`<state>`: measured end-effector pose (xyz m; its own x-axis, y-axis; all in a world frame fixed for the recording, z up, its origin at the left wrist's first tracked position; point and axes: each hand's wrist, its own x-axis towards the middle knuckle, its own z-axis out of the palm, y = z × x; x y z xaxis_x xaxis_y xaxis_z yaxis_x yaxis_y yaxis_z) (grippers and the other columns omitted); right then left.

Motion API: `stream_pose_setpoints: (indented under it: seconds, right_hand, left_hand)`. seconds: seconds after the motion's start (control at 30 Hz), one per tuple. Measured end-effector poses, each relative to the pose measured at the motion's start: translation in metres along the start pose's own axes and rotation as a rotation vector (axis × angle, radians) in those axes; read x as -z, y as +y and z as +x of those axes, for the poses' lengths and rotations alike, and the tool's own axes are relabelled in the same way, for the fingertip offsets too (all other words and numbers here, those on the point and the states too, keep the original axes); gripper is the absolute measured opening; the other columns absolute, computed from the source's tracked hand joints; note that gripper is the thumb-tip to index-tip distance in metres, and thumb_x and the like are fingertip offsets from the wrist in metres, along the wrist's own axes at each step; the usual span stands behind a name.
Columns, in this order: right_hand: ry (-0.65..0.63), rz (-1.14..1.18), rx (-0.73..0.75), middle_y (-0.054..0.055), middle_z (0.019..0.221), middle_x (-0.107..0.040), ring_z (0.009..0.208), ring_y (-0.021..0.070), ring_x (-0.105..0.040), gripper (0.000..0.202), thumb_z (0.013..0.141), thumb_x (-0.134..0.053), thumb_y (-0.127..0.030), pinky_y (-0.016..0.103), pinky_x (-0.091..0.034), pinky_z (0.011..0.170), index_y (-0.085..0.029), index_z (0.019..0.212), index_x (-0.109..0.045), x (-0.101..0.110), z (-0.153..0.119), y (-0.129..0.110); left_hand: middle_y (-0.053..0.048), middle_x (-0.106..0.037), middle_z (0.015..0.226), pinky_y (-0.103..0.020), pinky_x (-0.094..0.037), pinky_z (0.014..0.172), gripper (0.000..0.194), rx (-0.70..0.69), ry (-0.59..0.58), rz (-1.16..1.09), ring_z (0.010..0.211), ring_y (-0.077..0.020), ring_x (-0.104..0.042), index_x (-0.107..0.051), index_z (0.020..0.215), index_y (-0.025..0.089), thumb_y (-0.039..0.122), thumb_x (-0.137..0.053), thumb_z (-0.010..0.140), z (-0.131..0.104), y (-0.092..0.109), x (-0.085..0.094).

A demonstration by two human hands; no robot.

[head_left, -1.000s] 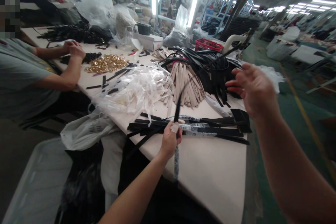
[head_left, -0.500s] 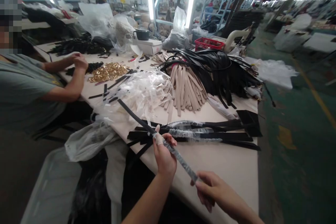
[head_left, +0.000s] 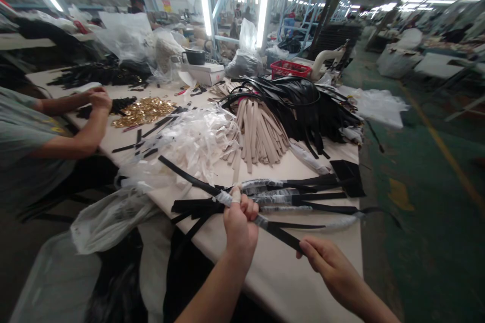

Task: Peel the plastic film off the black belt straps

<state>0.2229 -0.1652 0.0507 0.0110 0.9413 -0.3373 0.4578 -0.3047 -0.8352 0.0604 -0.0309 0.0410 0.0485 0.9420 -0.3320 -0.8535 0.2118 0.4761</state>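
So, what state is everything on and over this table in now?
Held strap: partly wrapped in clear plastic
Left hand: closed around the strap
Right hand: pinching the strap's bare black part
Nearby black straps: lying, several partly wrapped
Beige strips: fanned out
White plastic: loose heap
Gold pieces: loose pile
Red basket: upright

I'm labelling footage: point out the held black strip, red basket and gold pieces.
Held black strip (head_left: 282, 236), head view, lower unwrapped stretch
Red basket (head_left: 288, 72), head view, near wall
Gold pieces (head_left: 146, 111), head view, pile's middle
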Motion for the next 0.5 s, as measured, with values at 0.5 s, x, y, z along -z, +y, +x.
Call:
stream_pose_setpoints:
  seconds: [0.5]
  right_hand:
    - [0.470, -0.212, 0.179, 0.006, 0.099, -0.062, 0.093, 0.0217, -0.058, 0.030, 0.085, -0.053, -0.014, 0.035, -0.047, 0.087, -0.019, 0.114, -0.059, 0.029, 0.030, 0.112]
  left_hand:
    - [-0.005, -0.068, 0.093, -0.029, -0.054, 0.086, 0.017, 0.040, -0.017, 0.483, 0.092, -0.0164, -0.067, -0.061, 0.097, 0.017, 0.025, -0.069, 0.085, 0.041, -0.001, 0.028]
